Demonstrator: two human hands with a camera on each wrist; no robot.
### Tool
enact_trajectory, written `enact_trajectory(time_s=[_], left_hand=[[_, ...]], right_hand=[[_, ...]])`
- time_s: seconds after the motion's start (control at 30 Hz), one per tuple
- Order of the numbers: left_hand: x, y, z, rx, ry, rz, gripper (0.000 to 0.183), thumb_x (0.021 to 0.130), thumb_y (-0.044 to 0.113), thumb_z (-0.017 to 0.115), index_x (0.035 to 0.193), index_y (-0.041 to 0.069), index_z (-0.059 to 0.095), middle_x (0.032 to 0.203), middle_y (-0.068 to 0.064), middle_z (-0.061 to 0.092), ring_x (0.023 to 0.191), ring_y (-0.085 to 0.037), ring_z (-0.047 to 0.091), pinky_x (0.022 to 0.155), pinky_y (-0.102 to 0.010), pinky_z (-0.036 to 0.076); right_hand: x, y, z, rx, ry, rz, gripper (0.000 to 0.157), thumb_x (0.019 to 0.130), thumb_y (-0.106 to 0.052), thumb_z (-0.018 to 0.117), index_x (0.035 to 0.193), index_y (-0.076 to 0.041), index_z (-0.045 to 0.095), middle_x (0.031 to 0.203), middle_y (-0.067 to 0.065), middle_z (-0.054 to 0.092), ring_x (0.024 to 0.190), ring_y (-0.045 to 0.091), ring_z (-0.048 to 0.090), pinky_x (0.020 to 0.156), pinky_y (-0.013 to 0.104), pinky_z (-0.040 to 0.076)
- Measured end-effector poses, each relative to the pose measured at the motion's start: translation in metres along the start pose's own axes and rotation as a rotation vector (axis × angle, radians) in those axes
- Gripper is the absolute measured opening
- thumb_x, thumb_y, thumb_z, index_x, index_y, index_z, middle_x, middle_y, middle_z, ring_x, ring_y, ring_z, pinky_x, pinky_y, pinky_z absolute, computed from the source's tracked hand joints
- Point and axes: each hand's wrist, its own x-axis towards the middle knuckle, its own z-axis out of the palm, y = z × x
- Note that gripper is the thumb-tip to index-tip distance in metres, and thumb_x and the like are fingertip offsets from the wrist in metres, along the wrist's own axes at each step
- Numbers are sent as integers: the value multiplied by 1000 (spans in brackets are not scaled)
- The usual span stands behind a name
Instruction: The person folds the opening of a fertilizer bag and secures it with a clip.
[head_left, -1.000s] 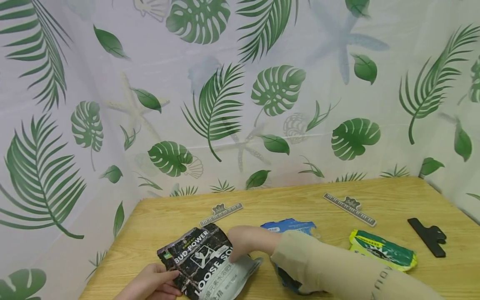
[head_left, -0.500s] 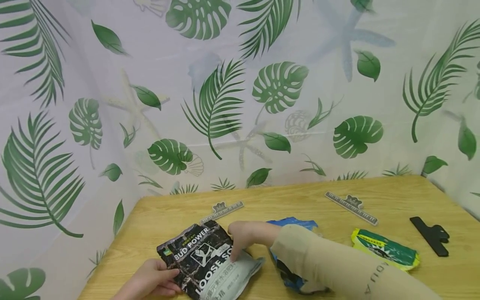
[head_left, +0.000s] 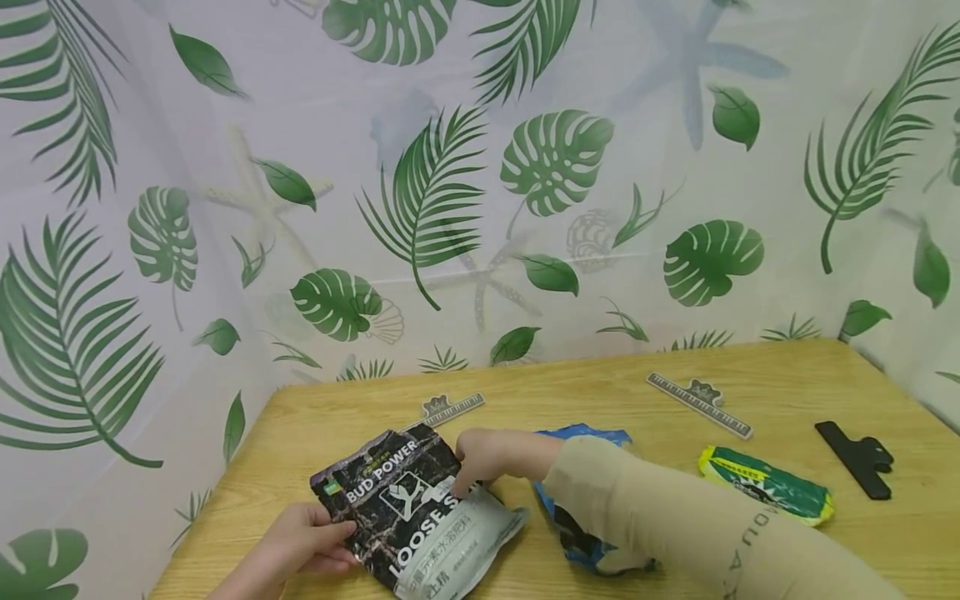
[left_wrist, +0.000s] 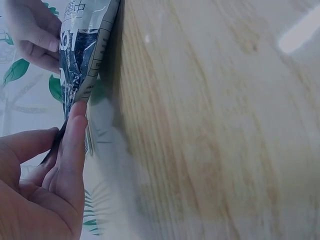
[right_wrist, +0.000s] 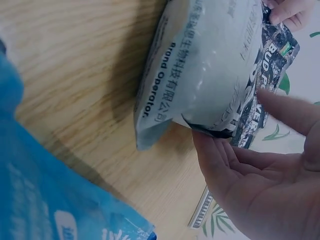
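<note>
A black and pale grey pouch (head_left: 420, 537) printed "BUD POWER" leans toward the person in the head view, its pale part bulging near the bottom. My left hand (head_left: 311, 537) pinches its left edge between thumb and fingers; the left wrist view has the same hand (left_wrist: 50, 195) gripping the thin black edge. At the opposite side, my right hand (head_left: 483, 458) holds the pouch with the thumb over the front. In the right wrist view, the fingers of that hand (right_wrist: 265, 175) go behind the pouch (right_wrist: 210, 65).
A crumpled blue bag (head_left: 588, 433) lies right of the pouch, partly behind the right sleeve (head_left: 652, 508). Farther right lie a green and yellow packet (head_left: 772, 483) and a black clip (head_left: 858, 458). Two piano-key patterned clips (head_left: 457, 408) rest toward the back of the wooden table (head_left: 555, 392).
The head view has tilted down slightly, so the table sits higher in it. Both hands keep their hold on the pouch, which has hardly moved.
</note>
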Motion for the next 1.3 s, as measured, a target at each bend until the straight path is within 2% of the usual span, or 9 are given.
enact_trajectory(time_s=[0.1,0.17,0.27,0.37,0.57,0.77,0.97,1.2,1.3], left_hand=[[0,3,0,12,15,-8,26,104,6,64,79,4,61,72,-1,74,64,-6,74,65,-22,64],[-1,5,0,22,18,-3,27,104,6,65,78,5,60,71,-1,74,64,-6,74,65,-23,64],[-1,7,0,36,17,17,26,104,6,65,78,4,61,72,-2,75,65,-6,74,66,-24,65],[-1,10,-1,53,22,32,25,104,6,65,79,3,62,75,-3,76,66,-7,75,67,-26,65],[0,18,-4,62,24,46,22,103,5,66,82,-1,66,82,-9,80,67,-9,76,69,-29,66],[3,26,-5,76,30,67,21,102,4,67,81,-1,66,79,-10,79,65,-10,76,69,-31,67],[4,33,-5,93,59,57,32,102,3,67,71,7,58,74,-7,78,63,-10,75,69,-33,67],[5,38,-7,138,107,80,33,102,5,68,70,8,59,74,-2,75,64,-10,74,70,-35,67],[6,40,-10,153,120,93,39,102,6,68,67,11,52,74,-1,73,66,-10,74,72,-36,67]], right_hand=[[-2,0,-2,46,-3,15,12,95,-4,76,100,2,67,90,6,65,71,13,56,71,28,58],[-2,0,-4,56,-1,26,9,97,-5,75,97,1,68,85,3,61,68,11,53,69,26,58],[-1,0,-5,71,6,37,7,97,-4,74,98,1,70,86,6,67,76,16,65,75,30,63],[-1,0,-6,91,21,53,20,97,-3,75,113,7,71,104,16,75,97,28,76,86,38,66],[-2,3,-11,143,56,55,24,99,-4,72,119,9,71,101,20,79,96,31,80,81,36,67],[-2,6,-18,162,86,52,17,103,-8,68,104,6,76,92,19,80,76,22,78,76,34,67],[-1,6,-19,158,126,60,19,103,-10,68,91,3,74,82,18,78,60,13,68,69,32,67],[-2,6,-21,88,191,-2,17,101,-5,71,86,2,75,83,18,80,74,25,80,72,35,67],[-3,7,-22,90,216,-33,18,99,-4,73,82,0,74,81,16,80,79,29,81,74,37,67]])
